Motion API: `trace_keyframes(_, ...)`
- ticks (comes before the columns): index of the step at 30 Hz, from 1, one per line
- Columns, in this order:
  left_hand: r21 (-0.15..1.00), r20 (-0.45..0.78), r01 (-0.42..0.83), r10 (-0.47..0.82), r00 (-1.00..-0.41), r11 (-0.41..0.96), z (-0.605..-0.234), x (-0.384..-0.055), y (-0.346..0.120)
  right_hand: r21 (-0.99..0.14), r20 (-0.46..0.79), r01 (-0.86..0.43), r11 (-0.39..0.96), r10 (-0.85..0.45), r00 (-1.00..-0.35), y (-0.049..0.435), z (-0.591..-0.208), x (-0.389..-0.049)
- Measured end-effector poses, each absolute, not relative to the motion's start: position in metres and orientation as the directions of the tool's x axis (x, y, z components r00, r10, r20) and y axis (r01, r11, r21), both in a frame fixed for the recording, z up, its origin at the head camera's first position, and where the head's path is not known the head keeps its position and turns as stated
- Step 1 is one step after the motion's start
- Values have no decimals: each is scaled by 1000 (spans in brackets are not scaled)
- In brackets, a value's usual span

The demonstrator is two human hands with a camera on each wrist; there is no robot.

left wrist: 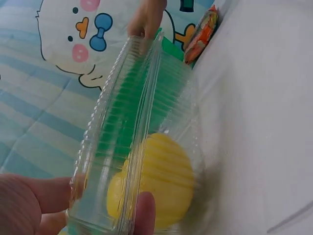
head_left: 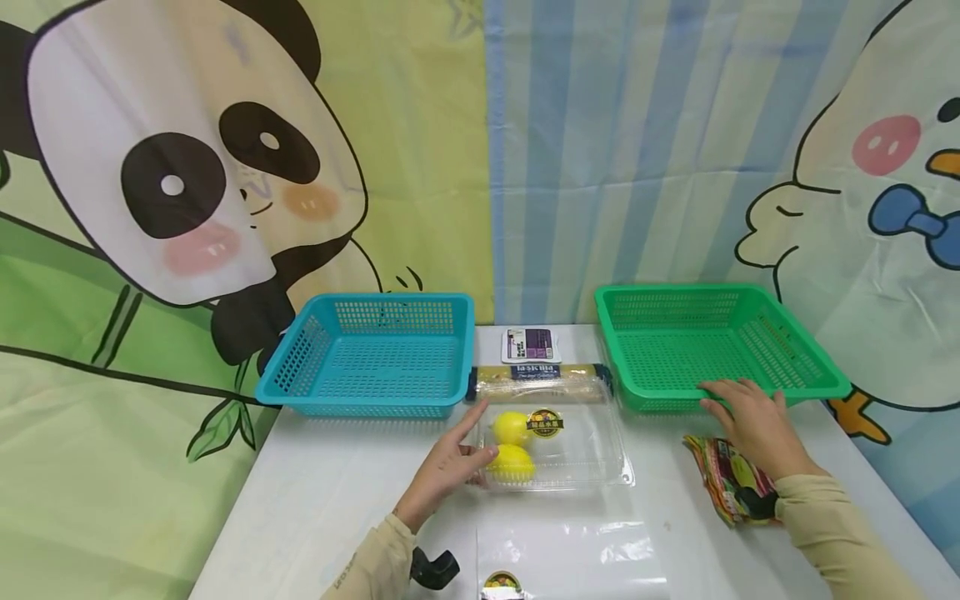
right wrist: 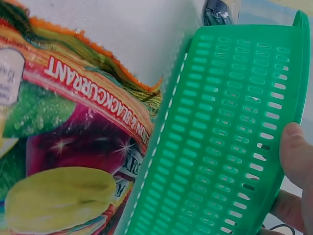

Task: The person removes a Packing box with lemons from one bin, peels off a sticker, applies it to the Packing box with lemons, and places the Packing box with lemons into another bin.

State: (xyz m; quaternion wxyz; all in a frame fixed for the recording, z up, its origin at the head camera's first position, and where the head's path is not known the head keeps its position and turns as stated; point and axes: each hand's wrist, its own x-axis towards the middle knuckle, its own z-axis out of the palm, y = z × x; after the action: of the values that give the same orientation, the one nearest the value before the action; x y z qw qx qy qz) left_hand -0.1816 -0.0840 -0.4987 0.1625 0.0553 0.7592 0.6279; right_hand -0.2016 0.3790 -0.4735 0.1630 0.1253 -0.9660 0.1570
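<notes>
A clear plastic clamshell box (head_left: 581, 454) with two yellow lemons (head_left: 512, 462) inside lies mid-table. My left hand (head_left: 448, 467) holds its left end, the index finger stretched along the edge. The left wrist view shows the box wall between my thumb and fingers (left wrist: 49, 193), a lemon (left wrist: 166, 181) close behind. On the right, my right hand (head_left: 757, 425) grips the near rim of a green perforated basket (head_left: 652, 393). Its thumb lies on the rim in the right wrist view. Below that hand rests a colourful packet (head_left: 723, 483), printed with "blackcurrant" and fruit pictures.
A blue perforated basket (head_left: 367, 410) stands at the back left. Between the baskets lie a yellow pasta packet (head_left: 495, 385) and a small purple-and-white pack (head_left: 529, 345). Clear plastic with a round label (head_left: 502, 583) and a black object (head_left: 435, 571) are near the front. Cartoon curtains hang behind.
</notes>
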Motion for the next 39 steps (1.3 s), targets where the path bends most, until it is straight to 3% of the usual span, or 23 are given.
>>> trace_keyframes(21, 991, -103, -78, 241, -965, 112, -488, -170, -78, -283, 366, -288, 915, -174, -914, 378, -476, -201)
trace_keyframes(39, 993, -59, -35, 224, -973, 112, -441, -179, -54, -273, 380, -279, 921, -163, -910, 376, -480, -200)
